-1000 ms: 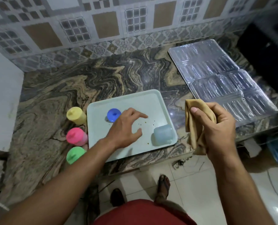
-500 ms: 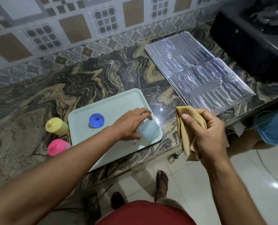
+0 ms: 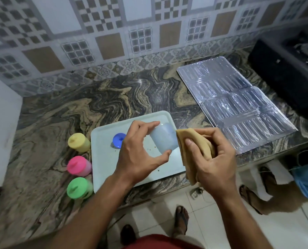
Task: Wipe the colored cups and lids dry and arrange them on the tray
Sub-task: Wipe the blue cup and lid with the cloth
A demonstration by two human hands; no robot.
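Note:
My left hand point(image 3: 140, 151) grips a pale blue translucent cup point(image 3: 164, 138), lifted above the light tray point(image 3: 104, 164) and tilted on its side. My right hand point(image 3: 212, 159) grips a folded tan cloth point(image 3: 187, 150), whose edge touches the cup's right side. A dark blue lid point(image 3: 118, 140) lies on the tray's left part. Left of the tray, on the counter, stand a yellow cup with lid point(image 3: 78, 141), a pink cup with lid point(image 3: 78, 166) and a green cup with lid point(image 3: 78, 188) in a column.
Ribbed foil sheets point(image 3: 235, 105) cover the marble counter point(image 3: 113, 97) to the right, and a black stove point(image 3: 289, 72) stands beyond them. A tiled wall runs behind. Crumbs speckle the tray. Another person's sandalled feet point(image 3: 250, 193) stand on the floor at right.
My left hand reached over the tray, took hold of the pale blue cup and lifted it off. My right hand brought the cloth left against the cup.

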